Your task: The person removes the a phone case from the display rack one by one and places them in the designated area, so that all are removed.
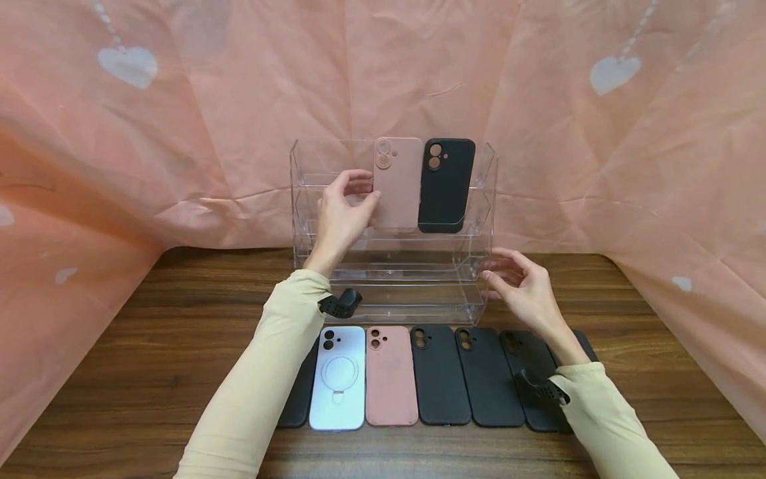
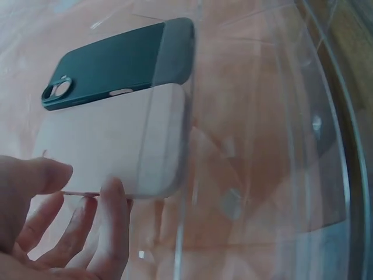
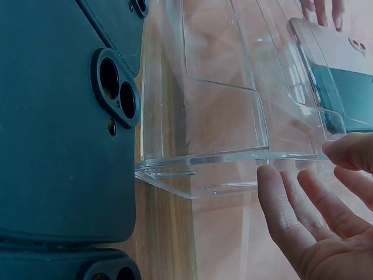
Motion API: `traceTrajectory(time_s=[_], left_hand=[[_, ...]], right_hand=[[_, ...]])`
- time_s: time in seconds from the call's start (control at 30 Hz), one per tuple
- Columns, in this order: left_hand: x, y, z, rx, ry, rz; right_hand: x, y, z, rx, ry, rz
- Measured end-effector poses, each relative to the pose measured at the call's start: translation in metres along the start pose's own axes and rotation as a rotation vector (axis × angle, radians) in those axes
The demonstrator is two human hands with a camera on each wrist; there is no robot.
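Observation:
My left hand [image 1: 344, 216] pinches the left edge of a pink phone case [image 1: 397, 179] between thumb and fingers. The case stands upright in the top tier of a clear acrylic rack [image 1: 389, 275], its camera cutout at the upper left. Directly right of it a black phone case [image 1: 447, 183] leans slightly in the same tier. In the left wrist view, the rack's clear front lip covers the lower ends of both cases. My right hand [image 1: 526, 289] is at the rack's right side wall, fingers loosely extended and fingertips right at the clear panel [image 3: 221, 157].
In front of the rack, a row of phone cases lies on the wooden table [image 1: 179, 359]: a pale blue case with a ring [image 1: 340, 386], a pink one [image 1: 391, 386] and several black ones [image 1: 443, 382]. Pink cloth [image 1: 239, 100] hangs behind and at both sides.

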State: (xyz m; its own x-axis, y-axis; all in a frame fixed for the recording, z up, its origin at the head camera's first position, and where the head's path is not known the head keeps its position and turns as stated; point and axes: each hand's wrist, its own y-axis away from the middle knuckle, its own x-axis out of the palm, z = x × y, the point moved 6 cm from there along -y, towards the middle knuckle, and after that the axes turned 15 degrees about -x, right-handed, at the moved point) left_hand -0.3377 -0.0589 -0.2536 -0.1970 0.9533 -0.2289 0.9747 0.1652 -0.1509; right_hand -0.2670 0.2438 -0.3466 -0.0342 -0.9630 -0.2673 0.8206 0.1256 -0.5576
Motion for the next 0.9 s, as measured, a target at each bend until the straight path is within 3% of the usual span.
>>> traceTrajectory(time_s=[0.37, 0.9], left_hand=[[0.0077, 0.0004, 0.0051, 0.042, 0.013, -0.082], [0.0005, 0.0039, 0.0056, 0.081, 0.123, -0.110]], right_hand=[[-0.0014, 0.0036, -0.0002, 0.006, 0.019, -0.003], [0.0033, 0.0018, 0.0002, -0.007, 0.063, 0.017]])
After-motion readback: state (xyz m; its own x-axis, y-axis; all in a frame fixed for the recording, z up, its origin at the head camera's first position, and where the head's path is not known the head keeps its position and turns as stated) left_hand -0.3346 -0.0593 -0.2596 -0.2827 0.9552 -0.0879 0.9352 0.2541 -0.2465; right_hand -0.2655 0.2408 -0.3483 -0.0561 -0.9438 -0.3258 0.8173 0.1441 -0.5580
